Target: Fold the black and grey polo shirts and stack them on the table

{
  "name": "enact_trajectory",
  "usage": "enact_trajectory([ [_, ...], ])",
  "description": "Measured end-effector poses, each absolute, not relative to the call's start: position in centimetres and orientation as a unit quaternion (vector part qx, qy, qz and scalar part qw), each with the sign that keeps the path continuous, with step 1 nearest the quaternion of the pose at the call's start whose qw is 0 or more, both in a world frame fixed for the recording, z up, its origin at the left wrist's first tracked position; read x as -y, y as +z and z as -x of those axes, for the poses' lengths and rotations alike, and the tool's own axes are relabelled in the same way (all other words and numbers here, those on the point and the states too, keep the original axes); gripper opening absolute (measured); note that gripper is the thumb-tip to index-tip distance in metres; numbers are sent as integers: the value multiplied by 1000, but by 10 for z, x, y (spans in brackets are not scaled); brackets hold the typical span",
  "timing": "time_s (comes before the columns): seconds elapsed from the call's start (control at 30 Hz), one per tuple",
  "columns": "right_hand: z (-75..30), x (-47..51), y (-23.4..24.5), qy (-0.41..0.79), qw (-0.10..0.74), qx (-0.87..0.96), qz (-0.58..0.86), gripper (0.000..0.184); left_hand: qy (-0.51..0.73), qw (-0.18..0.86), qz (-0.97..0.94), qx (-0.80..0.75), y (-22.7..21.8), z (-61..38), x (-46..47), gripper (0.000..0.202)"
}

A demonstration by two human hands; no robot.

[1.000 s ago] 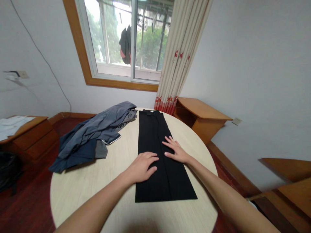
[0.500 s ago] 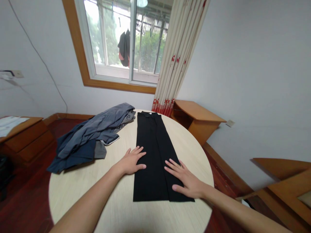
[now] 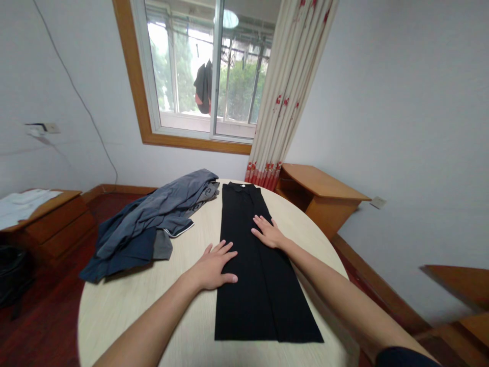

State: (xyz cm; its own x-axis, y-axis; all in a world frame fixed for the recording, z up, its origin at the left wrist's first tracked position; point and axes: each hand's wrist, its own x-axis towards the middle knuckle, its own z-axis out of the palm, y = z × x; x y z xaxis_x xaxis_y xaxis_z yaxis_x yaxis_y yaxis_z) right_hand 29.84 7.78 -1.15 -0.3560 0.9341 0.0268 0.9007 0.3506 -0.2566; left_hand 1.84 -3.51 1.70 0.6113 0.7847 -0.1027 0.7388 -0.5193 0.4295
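Note:
A pair of black trousers lies flat and lengthwise on the round table, waistband at the far edge and leg ends towards me. Palm down, my left hand rests with spread fingers over the trousers' left edge, about halfway along. My right hand lies farther up on the right side of the cloth, its fingers stretched out and flat. Neither hand grips the fabric.
Grey and navy clothes lie heaped on the table's left side, hanging over its edge. Behind the table stand a wooden cabinet and a curtain beside the window. A drawer unit is at the left.
My right hand has slid up the trousers, away from their leg ends. My left hand stays at about the same spot on the left edge. The view has shifted slightly.

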Motion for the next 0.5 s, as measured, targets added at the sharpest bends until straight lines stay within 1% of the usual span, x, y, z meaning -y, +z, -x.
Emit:
enact_trajectory([
  [0.1,-298,-102,-19,98,110,803,578,75,51,221,-871,-435,17,-19,35,75],
  [0.2,-304,-104,-24,116,146,808,559,74,42,224,-870,-437,19,-18,35,76],
  [0.23,-309,-101,-26,128,175,803,555,73,42,227,-870,-435,19,-17,35,76],
  [0.3,-326,-94,-31,153,266,768,562,69,45,236,-871,-428,20,-14,34,72],
  [0.37,-349,-88,-35,173,353,715,578,65,61,242,-869,-427,20,-7,30,62],
  [0.4,-360,-85,-36,175,373,699,585,62,72,240,-867,-431,19,-3,27,55],
  [0.43,-370,-83,-37,173,375,697,586,58,85,234,-864,-437,18,1,23,50],
  [0.5,-384,-78,-36,169,345,723,574,52,112,218,-861,-446,15,9,16,49],
])
